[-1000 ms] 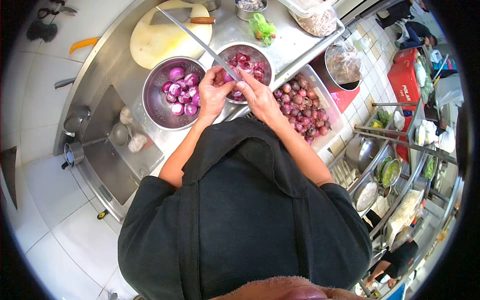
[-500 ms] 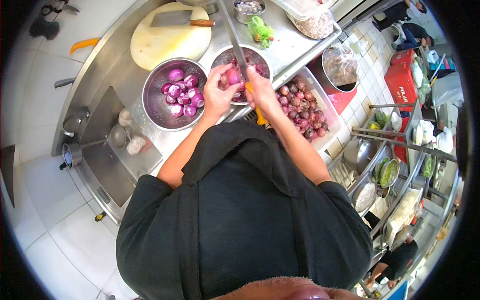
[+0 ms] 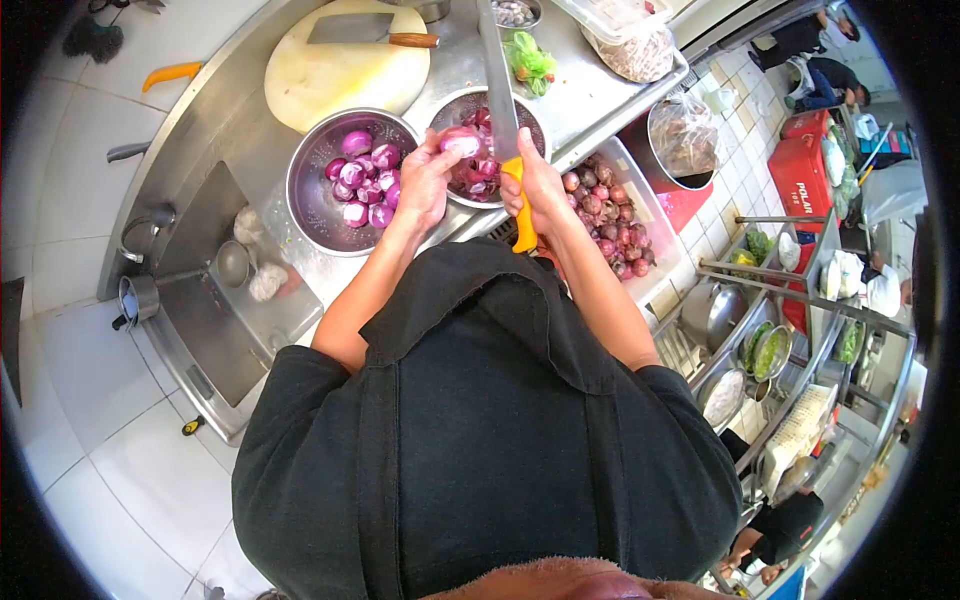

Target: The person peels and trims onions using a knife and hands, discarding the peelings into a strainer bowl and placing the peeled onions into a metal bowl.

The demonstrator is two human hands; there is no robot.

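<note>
Steel knife (image 3: 505, 105) partly hides bowl (image 3: 450, 112) beside green bag (image 3: 529, 62).

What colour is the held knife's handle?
The knife handle is yellow-orange, clearest in the head view.

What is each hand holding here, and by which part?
The right hand holds a knife by its yellow handle. The left hand holds an onion by its near side, between thumb and fingers.

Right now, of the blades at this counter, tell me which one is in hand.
The long yellow-handled knife, held in the right hand; the brown-handled cleaver lies on the round cutting board instead.
</note>
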